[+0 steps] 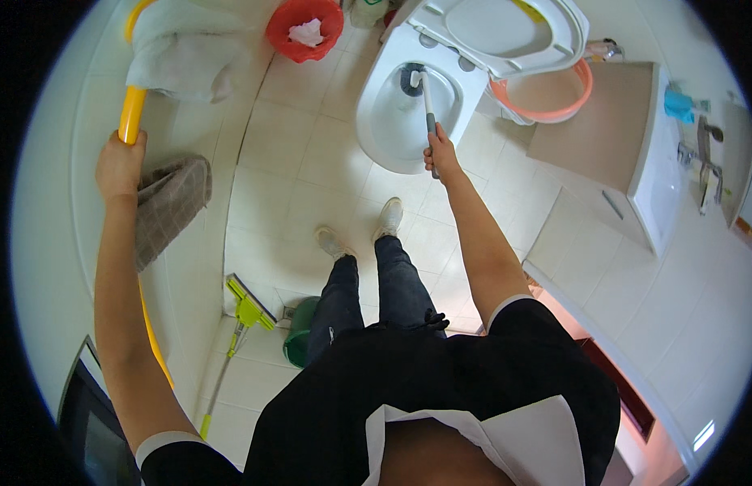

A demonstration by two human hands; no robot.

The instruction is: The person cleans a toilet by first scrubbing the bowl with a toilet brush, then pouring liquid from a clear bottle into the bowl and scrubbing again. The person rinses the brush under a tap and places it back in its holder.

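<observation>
My right hand (441, 153) is closed around the grey grip of a toilet brush (428, 103) with a white shaft. Its dark bristle head touches the inner wall near the back of the white toilet bowl (382, 135). The lid and seat (497, 30) are raised. On the left, my left hand (120, 164) grips a yellow grab bar (131, 115) on the wall. A white towel (181, 58) hangs over the bar above that hand, and a brown checked towel (174, 206) hangs just beside it.
A red-lined waste bin (278, 27) with white paper stands left of the toilet. Right of it are a pink-rimmed bucket (543, 114) and a vanity cabinet (594, 121) with a washbasin (655, 194). A green squeegee mop (248, 310) and green bucket (298, 340) stand near my legs.
</observation>
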